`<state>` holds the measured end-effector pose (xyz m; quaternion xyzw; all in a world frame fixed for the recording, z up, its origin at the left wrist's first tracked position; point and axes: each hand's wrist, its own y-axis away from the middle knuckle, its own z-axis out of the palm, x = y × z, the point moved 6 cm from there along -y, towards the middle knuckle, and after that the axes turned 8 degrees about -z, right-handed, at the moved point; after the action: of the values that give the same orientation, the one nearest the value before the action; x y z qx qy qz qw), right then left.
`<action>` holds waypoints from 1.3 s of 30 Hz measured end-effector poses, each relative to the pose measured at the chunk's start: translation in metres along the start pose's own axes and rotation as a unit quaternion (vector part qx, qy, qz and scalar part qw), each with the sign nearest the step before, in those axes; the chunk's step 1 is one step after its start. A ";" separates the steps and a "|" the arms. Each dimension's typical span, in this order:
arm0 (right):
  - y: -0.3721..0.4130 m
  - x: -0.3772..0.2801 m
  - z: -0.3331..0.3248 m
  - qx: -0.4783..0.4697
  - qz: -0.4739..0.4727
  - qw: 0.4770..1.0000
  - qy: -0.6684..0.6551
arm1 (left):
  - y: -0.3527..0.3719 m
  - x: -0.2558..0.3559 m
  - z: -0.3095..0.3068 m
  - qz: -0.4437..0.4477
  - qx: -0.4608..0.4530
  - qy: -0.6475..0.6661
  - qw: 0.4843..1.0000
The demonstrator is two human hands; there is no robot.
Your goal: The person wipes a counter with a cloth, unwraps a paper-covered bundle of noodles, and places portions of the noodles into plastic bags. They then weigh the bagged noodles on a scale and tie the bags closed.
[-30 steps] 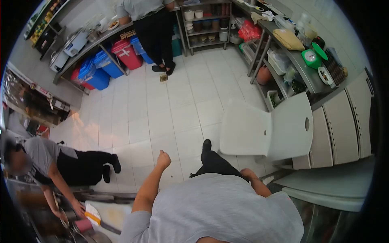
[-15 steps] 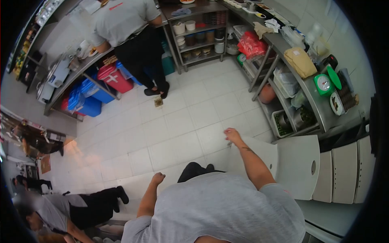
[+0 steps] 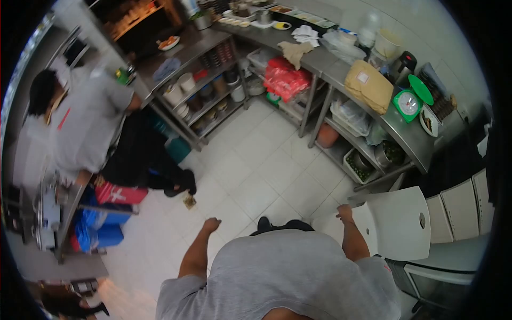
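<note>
My left hand (image 3: 212,224) hangs in front of my body over the tiled floor, fingers curled into a loose fist, with nothing showing in it. My right hand (image 3: 344,213) is lower right of the steel shelves, its fingers half bent and apart, holding nothing visible. Nearest to it stands a white plastic chair (image 3: 399,224); the hand overlaps the chair's left side in this view. Below both arms are my grey shirt and the tip of a dark shoe (image 3: 264,223).
A steel counter (image 3: 333,68) on the right carries a wrapped brown package (image 3: 369,85) and a green kitchen scale (image 3: 407,105). At left a co-worker (image 3: 90,122) leans over another counter. A small brownish patch (image 3: 189,201) marks the floor tiles (image 3: 261,165).
My view has turned right, so the co-worker and left counter sit further left and lower. My right hand has drawn back nearer my body. Another person at lower left has left the view.
</note>
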<state>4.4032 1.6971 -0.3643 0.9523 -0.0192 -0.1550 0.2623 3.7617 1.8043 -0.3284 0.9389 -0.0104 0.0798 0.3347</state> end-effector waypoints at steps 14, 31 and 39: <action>-0.028 -0.054 -0.381 0.602 0.020 0.771 -0.208 | -0.155 0.442 -0.260 0.371 0.038 0.091 0.923; -0.055 0.026 -0.502 0.590 0.116 0.772 -0.207 | -0.198 0.690 -0.503 0.480 0.366 -0.047 0.796; -0.056 0.002 -0.496 0.590 0.145 0.733 -0.307 | -0.392 0.597 -0.591 0.227 0.412 -0.058 0.880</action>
<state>4.5538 1.9902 0.0103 0.8020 -0.3245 -0.3564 -0.3528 4.2950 2.5004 -0.0295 0.9668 -0.2094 0.0959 -0.1109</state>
